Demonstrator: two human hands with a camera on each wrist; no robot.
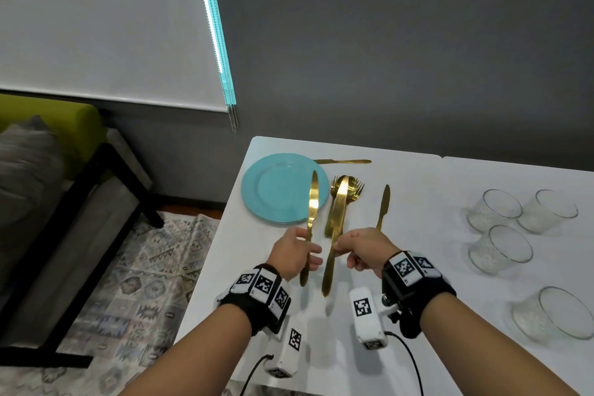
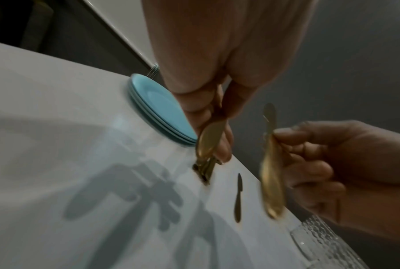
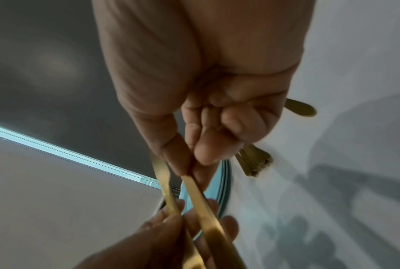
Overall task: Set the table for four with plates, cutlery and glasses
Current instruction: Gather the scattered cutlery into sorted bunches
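Note:
My left hand (image 1: 302, 252) grips the handle of a gold knife (image 1: 313, 199), blade pointing away over a stack of teal plates (image 1: 273, 190). Close beside it, my right hand (image 1: 348, 249) pinches a second gold knife (image 1: 337, 222) by the middle of its handle. In the left wrist view the left hand's knife handle (image 2: 209, 140) hangs above the table. The right wrist view shows thumb and forefinger pinching the second knife (image 3: 201, 200). A heap of gold spoons and forks (image 1: 348, 188) lies right of the plates. Two more knives lie on the table, one (image 1: 384, 206) near my right hand and one (image 1: 342, 161) behind the plates.
Several clear textured glasses (image 1: 499, 247) stand on the right part of the white table (image 1: 434, 190). The table's left edge (image 1: 209, 267) drops to a patterned rug (image 1: 138, 283). A dark bench with a green cushion (image 1: 64, 170) stands left, and a grey wall rises behind.

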